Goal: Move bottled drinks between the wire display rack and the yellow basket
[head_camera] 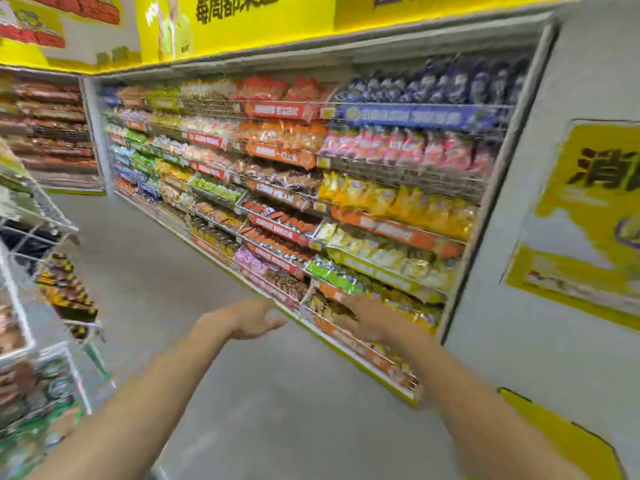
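Hands between grasps. The left hand (251, 318) is slack, its fingers loosely extended around nothing. The right hand (367, 322), though motion-blurred, also appears released and empty. It sits just in front of the lowest tiers of the snack shelving (346, 188), while the left hand is further out over the aisle floor (173, 271). Both forearms extend forward, probably as an approach posture, not a reach for stock. Across the aisle from the shelving stands the wire display rack (52, 216). No bottled drinks can be made out on it, and the yellow basket is out of view.
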A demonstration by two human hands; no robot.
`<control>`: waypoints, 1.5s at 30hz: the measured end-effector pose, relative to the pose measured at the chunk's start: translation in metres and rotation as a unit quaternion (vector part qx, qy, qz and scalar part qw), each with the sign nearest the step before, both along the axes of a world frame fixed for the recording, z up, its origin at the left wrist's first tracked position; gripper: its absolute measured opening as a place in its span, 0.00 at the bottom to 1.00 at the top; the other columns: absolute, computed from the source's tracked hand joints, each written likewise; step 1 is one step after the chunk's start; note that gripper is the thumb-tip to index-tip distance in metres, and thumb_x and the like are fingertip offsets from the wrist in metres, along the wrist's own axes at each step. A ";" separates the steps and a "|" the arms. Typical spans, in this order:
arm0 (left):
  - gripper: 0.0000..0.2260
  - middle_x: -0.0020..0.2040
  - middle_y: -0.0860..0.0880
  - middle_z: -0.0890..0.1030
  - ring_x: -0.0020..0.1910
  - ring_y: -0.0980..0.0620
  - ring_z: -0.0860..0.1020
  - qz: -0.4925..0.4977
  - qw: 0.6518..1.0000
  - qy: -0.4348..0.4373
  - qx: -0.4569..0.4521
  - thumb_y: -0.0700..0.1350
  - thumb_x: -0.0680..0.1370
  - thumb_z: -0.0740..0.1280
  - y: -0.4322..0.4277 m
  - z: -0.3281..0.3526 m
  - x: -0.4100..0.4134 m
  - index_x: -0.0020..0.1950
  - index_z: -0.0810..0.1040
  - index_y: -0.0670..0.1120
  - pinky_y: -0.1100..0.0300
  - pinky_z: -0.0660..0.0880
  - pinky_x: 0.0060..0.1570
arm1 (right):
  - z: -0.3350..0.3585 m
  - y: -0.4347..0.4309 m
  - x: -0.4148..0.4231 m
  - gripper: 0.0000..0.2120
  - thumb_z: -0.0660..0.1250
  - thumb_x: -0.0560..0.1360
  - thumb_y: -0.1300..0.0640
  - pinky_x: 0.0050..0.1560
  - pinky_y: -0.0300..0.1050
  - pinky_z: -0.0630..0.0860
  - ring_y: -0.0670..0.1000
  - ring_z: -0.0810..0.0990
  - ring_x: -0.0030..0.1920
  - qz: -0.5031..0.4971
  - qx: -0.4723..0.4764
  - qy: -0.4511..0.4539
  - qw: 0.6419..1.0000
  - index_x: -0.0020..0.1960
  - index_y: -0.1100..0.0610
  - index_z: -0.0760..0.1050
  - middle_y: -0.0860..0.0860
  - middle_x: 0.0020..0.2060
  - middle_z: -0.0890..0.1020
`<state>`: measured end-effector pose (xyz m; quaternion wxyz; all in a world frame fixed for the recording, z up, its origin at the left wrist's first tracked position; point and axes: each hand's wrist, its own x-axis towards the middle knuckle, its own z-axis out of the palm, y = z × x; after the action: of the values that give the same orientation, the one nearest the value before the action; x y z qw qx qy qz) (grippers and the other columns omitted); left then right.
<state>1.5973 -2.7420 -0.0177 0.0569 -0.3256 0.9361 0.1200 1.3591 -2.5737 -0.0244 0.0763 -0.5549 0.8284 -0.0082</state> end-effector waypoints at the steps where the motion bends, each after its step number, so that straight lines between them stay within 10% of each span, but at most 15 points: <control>1: 0.35 0.84 0.46 0.62 0.82 0.45 0.63 -0.018 1.000 0.006 0.007 0.67 0.83 0.55 0.019 -0.007 -0.028 0.84 0.59 0.48 0.50 0.60 0.80 | -0.005 0.025 -0.023 0.43 0.48 0.77 0.23 0.73 0.59 0.71 0.62 0.70 0.76 -0.019 0.007 -0.001 1.000 0.83 0.49 0.59 0.57 0.78 0.69; 9: 0.36 0.84 0.46 0.62 0.82 0.45 0.63 -0.084 0.994 -0.045 0.056 0.67 0.83 0.53 0.093 -0.073 -0.182 0.84 0.59 0.45 0.49 0.60 0.80 | -0.055 0.127 -0.159 0.31 0.53 0.84 0.35 0.69 0.59 0.73 0.62 0.74 0.70 -0.076 0.027 -0.013 0.997 0.79 0.52 0.66 0.57 0.69 0.76; 14: 0.35 0.83 0.45 0.63 0.81 0.45 0.63 -0.076 0.993 -0.058 0.076 0.66 0.84 0.52 0.080 -0.106 -0.245 0.83 0.60 0.45 0.50 0.60 0.79 | -0.111 0.123 -0.225 0.51 0.41 0.72 0.19 0.80 0.63 0.62 0.61 0.59 0.83 -0.086 0.047 -0.053 0.994 0.85 0.49 0.55 0.55 0.84 0.59; 20: 0.38 0.82 0.43 0.65 0.80 0.43 0.65 -0.026 0.992 -0.048 0.114 0.68 0.83 0.52 0.059 -0.178 -0.309 0.83 0.61 0.43 0.48 0.62 0.79 | -0.165 0.077 -0.293 0.33 0.51 0.82 0.31 0.68 0.61 0.72 0.64 0.73 0.71 -0.059 0.117 -0.053 0.990 0.73 0.55 0.68 0.59 0.69 0.75; 28: 0.34 0.79 0.41 0.69 0.77 0.41 0.69 0.044 0.969 -0.140 0.198 0.66 0.84 0.52 0.099 -0.278 -0.341 0.79 0.67 0.41 0.50 0.65 0.74 | -0.261 0.064 -0.345 0.32 0.56 0.86 0.40 0.81 0.57 0.57 0.61 0.63 0.81 0.068 0.152 -0.089 0.982 0.83 0.57 0.60 0.60 0.80 0.66; 45: 0.38 0.66 0.43 0.81 0.67 0.41 0.78 0.219 0.877 -0.176 0.390 0.74 0.77 0.52 0.351 -0.550 -0.377 0.68 0.76 0.44 0.46 0.74 0.67 | -0.557 0.233 -0.418 0.27 0.56 0.85 0.41 0.71 0.63 0.71 0.64 0.70 0.75 0.168 0.366 -0.191 0.895 0.79 0.53 0.64 0.58 0.75 0.72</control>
<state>1.2201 -2.3908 -0.5672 0.3157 -0.4894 0.6924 0.4259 0.9407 -2.3410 -0.5814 0.4307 -0.6066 0.6368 0.2025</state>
